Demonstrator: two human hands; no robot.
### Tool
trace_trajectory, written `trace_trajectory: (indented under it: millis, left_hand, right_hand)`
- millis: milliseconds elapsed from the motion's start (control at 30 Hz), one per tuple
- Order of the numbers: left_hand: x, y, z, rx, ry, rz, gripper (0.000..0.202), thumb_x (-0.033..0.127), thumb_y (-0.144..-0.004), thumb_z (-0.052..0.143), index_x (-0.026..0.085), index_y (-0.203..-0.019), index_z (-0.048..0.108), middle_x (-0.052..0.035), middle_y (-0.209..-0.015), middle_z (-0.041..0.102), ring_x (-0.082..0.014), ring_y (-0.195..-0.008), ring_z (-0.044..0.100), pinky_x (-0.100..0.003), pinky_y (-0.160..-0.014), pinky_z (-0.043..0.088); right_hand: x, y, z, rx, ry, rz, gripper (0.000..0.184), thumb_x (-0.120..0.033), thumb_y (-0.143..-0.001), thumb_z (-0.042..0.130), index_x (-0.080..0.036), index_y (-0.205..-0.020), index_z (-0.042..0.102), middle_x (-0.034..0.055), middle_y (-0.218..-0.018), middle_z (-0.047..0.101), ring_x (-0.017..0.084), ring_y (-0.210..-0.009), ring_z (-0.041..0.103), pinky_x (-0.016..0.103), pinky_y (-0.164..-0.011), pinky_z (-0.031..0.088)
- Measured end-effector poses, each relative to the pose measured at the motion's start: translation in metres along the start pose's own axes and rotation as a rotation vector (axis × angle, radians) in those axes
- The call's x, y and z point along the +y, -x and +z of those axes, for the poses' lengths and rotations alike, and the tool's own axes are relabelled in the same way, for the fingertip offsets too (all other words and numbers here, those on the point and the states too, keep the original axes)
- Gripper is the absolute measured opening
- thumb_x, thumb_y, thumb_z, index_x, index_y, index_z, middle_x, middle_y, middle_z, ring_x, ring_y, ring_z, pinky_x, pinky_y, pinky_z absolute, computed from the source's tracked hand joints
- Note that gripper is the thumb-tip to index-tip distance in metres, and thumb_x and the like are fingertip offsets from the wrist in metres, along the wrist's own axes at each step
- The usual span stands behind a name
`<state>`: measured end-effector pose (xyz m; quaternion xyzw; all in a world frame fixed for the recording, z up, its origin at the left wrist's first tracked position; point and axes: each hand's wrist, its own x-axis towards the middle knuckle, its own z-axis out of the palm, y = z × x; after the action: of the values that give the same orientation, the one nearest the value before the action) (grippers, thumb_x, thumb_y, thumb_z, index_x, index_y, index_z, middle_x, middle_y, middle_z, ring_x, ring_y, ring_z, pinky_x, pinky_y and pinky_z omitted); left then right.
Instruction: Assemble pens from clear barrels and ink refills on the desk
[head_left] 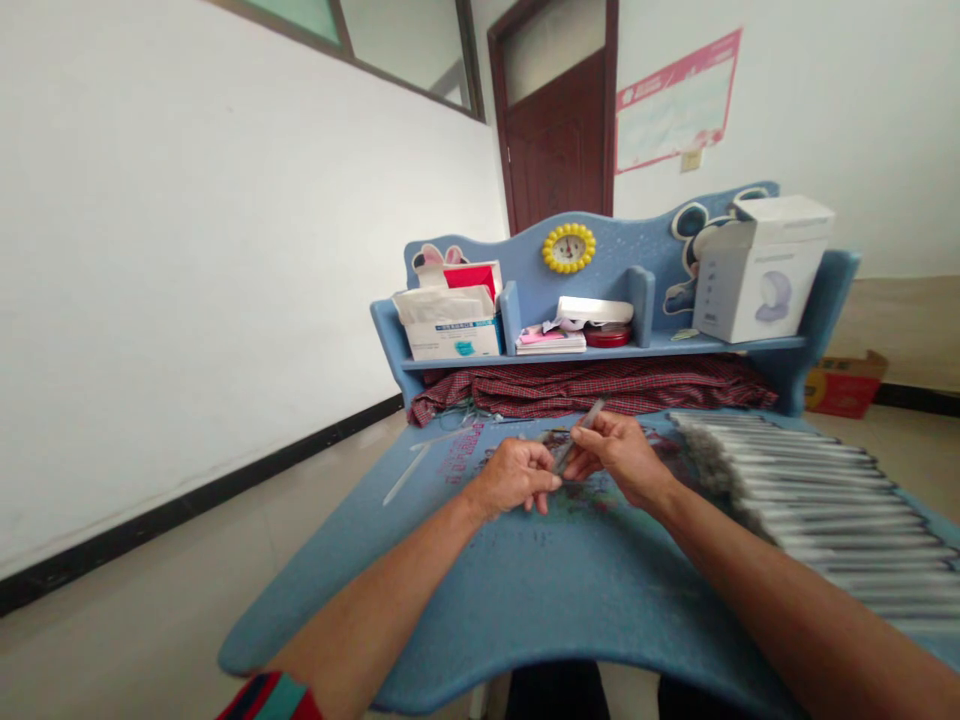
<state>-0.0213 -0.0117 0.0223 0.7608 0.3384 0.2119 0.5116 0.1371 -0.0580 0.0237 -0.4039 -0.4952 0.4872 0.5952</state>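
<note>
Over the middle of a blue desk (pixel 480 590), my left hand (pixel 516 477) and my right hand (pixel 616 455) meet on one thin grey stick (pixel 577 436). The stick points up and away to the right. My left hand's fingers pinch its lower end and my right hand's fingers close round its middle. A row of several similar grey sticks with fuzzy ends (pixel 810 490) lies along the desk's right side, close to my right forearm. One pale loose stick (pixel 409 473) lies on the desk to the left of my left hand.
At the desk's back stands a blue shelf (pixel 600 349) with a yellow clock (pixel 568 248), a white box (pixel 757 268), papers and a tissue pack (pixel 450 322). A red checked cloth (pixel 592 386) lies under the shelf. A dark door (pixel 559 140) is behind; a cardboard box (pixel 844 383) sits on the floor at right.
</note>
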Motion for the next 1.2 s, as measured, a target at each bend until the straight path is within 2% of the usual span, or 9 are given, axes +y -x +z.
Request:
trace_trajectory:
  millis: [233, 433, 567, 667, 767, 867, 933, 1067, 1200]
  left_hand:
    - [0.001, -0.003, -0.009, -0.041, -0.085, -0.004, 0.026, 0.034, -0.065, 0.064, 0.013, -0.076, 0.054, 0.0032, -0.045, 0.056, -0.0092, -0.039, 0.053, -0.016, -0.036, 0.034]
    - [-0.005, -0.005, -0.018, 0.063, -0.185, 0.02, 0.03, 0.041, -0.07, 0.059, 0.012, -0.077, 0.057, 0.004, -0.046, 0.054, -0.0058, -0.037, 0.046, -0.015, -0.037, 0.031]
    - [-0.005, -0.005, -0.018, 0.089, -0.188, 0.023, 0.027, 0.038, -0.068, 0.06, 0.012, -0.076, 0.058, 0.0043, -0.05, 0.053, -0.0063, -0.039, 0.048, -0.016, -0.038, 0.032]
    - [-0.005, -0.005, -0.017, 0.135, -0.237, -0.002, 0.021, 0.034, -0.068, 0.058, 0.013, -0.07, 0.057, 0.0062, -0.045, 0.049, -0.0056, -0.037, 0.046, -0.015, -0.039, 0.032]
    - [-0.01, -0.007, -0.016, 0.139, -0.288, -0.018, 0.017, 0.031, -0.068, 0.056, 0.014, -0.067, 0.055, 0.0063, -0.046, 0.047, -0.0064, -0.037, 0.047, -0.016, -0.04, 0.032]
    - [-0.017, -0.009, -0.017, 0.124, -0.355, -0.005, 0.018, 0.032, -0.068, 0.055, 0.014, -0.068, 0.055, 0.0049, -0.051, 0.049, -0.0077, -0.039, 0.049, -0.017, -0.039, 0.033]
    - [-0.019, -0.009, -0.019, 0.129, -0.416, 0.008, 0.019, 0.033, -0.07, 0.053, 0.014, -0.069, 0.056, 0.0047, -0.051, 0.049, -0.0081, -0.039, 0.049, -0.017, -0.04, 0.033]
    - [-0.017, -0.007, -0.025, 0.179, -0.577, 0.028, 0.02, 0.032, -0.073, 0.052, 0.014, -0.069, 0.058, 0.0045, -0.048, 0.049, -0.0088, -0.041, 0.05, -0.018, -0.043, 0.033]
    - [-0.012, -0.005, -0.04, 0.321, -0.852, -0.017, 0.019, 0.031, -0.074, 0.052, 0.015, -0.067, 0.061, 0.0017, -0.053, 0.056, -0.011, -0.053, 0.054, -0.018, -0.049, 0.036]
  right_hand:
    - [-0.002, -0.006, -0.005, 0.054, 0.012, 0.04, 0.015, -0.028, -0.075, 0.055, -0.015, -0.07, 0.05, 0.0013, -0.052, 0.063, 0.013, -0.039, 0.058, 0.022, -0.038, 0.046]
    - [-0.011, -0.01, -0.024, 0.136, 0.062, 0.213, 0.012, -0.024, -0.076, 0.052, -0.015, -0.069, 0.047, 0.0018, -0.048, 0.06, 0.013, -0.032, 0.054, 0.02, -0.029, 0.04]
    - [-0.012, -0.01, -0.032, 0.088, 0.13, 0.311, 0.013, -0.025, -0.075, 0.052, -0.015, -0.069, 0.048, 0.0018, -0.045, 0.058, 0.013, -0.03, 0.052, 0.02, -0.027, 0.037]
    - [-0.012, -0.009, -0.037, 0.015, 0.304, 0.384, 0.017, -0.029, -0.073, 0.055, -0.015, -0.065, 0.05, 0.001, -0.039, 0.055, 0.012, -0.026, 0.047, 0.019, -0.024, 0.032]
    - [-0.016, -0.007, -0.041, -0.024, 0.564, 0.383, 0.024, -0.034, -0.072, 0.055, -0.016, -0.056, 0.049, 0.0003, -0.034, 0.052, 0.01, -0.023, 0.042, 0.018, -0.023, 0.028]
    - [-0.023, -0.005, -0.044, -0.074, 0.915, 0.394, 0.03, -0.032, -0.072, 0.051, -0.016, -0.047, 0.05, 0.0022, -0.031, 0.049, 0.011, -0.023, 0.042, 0.021, -0.027, 0.032]
    - [-0.029, -0.004, -0.047, -0.114, 1.141, 0.408, 0.028, -0.029, -0.071, 0.05, -0.014, -0.047, 0.055, 0.0042, -0.033, 0.05, 0.014, -0.027, 0.046, 0.024, -0.033, 0.037]
    - [-0.033, -0.005, -0.06, -0.172, 1.4, 0.457, 0.02, -0.022, -0.068, 0.05, -0.01, -0.067, 0.066, 0.0065, -0.04, 0.056, 0.017, -0.038, 0.056, 0.026, -0.044, 0.042]
    - [-0.023, -0.006, -0.073, -0.069, 1.532, 0.342, 0.029, -0.016, -0.064, 0.054, -0.016, -0.091, 0.066, 0.0083, -0.06, 0.065, 0.02, -0.059, 0.064, 0.027, -0.055, 0.045]
